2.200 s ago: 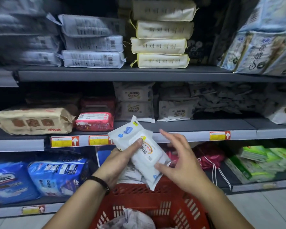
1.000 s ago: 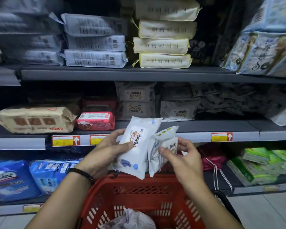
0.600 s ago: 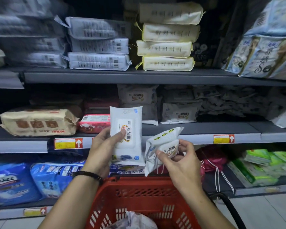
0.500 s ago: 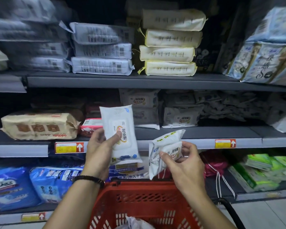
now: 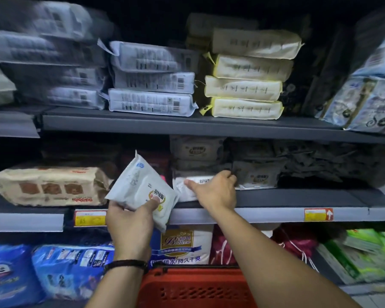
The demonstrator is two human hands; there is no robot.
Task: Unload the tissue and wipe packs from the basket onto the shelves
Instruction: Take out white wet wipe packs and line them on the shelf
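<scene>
My left hand (image 5: 129, 227) grips a white wipe pack (image 5: 140, 187) with a yellow-orange logo, held tilted in front of the middle shelf (image 5: 276, 213). My right hand (image 5: 213, 190) reaches onto that shelf and holds a second white wipe pack (image 5: 185, 187) that lies at the shelf's front, below a stack of like packs (image 5: 196, 150). The thumb lies along the pack's front and the fingers curl over its far side. The red basket (image 5: 193, 285) sits low in front of me; its contents are out of view.
The top shelf (image 5: 187, 125) carries stacks of grey packs (image 5: 151, 85) and cream packs (image 5: 247, 85). A tan pack (image 5: 51, 185) lies left on the middle shelf, dark packs to the right. Blue bags (image 5: 69, 267) and green packs (image 5: 365, 247) fill the bottom shelf.
My right hand has moved its pack up from over the basket onto the middle shelf. The left hand's pack has tilted and risen. The view has moved closer to the shelves.
</scene>
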